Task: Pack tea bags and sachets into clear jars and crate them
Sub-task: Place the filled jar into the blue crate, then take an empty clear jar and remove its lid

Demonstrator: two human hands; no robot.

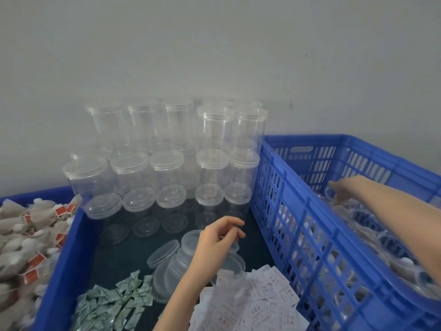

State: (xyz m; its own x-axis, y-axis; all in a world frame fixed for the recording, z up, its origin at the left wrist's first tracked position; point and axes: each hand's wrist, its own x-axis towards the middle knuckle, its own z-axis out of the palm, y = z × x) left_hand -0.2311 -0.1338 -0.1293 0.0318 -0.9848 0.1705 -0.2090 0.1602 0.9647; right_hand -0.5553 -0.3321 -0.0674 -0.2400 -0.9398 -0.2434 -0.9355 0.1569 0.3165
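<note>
My left hand (218, 238) hovers with loosely curled fingers over a lidless clear jar (233, 263) and holds nothing. Beside that jar lie loose clear lids (164, 253). My right hand (346, 189) reaches into the blue crate (298, 211) on the right, fingers curled on the top of a packed jar (330, 193). More filled jars (391, 254) lie in the crate. Tea bags (31, 235) with red tags fill a blue bin on the left. Green sachets (114, 304) and white sachets (250, 304) are heaped on the dark surface near me.
Empty lidded jars (167, 163) are stacked in tiers against the grey wall at the back. The tea bag bin's blue rim (64, 259) borders the work surface on the left, and the crate's slotted wall borders it on the right.
</note>
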